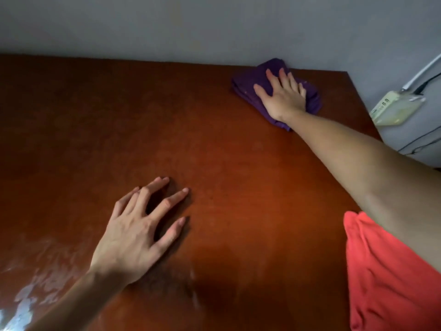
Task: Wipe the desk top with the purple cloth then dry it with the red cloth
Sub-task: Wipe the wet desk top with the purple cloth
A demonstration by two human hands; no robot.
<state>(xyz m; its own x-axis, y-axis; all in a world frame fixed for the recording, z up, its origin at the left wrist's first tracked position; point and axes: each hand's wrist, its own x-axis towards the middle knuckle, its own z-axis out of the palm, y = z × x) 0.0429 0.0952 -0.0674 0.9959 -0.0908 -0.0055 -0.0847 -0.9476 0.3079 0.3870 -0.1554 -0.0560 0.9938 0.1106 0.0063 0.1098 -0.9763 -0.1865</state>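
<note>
Two hands rest flat on the table [214, 144]: the right hand [282, 95], fingers spread, presses the bunched purple cloth [248, 86] against the far right corner by the wall, gripping nothing, while the left hand [136, 232] lies open and splayed on bare wood near the front, holding nothing. With only palm pressure, the cloth could slip out or slide off the right edge. The red cloth [386, 278] waits at the near right under the forearm, which might drag it off.
</note>
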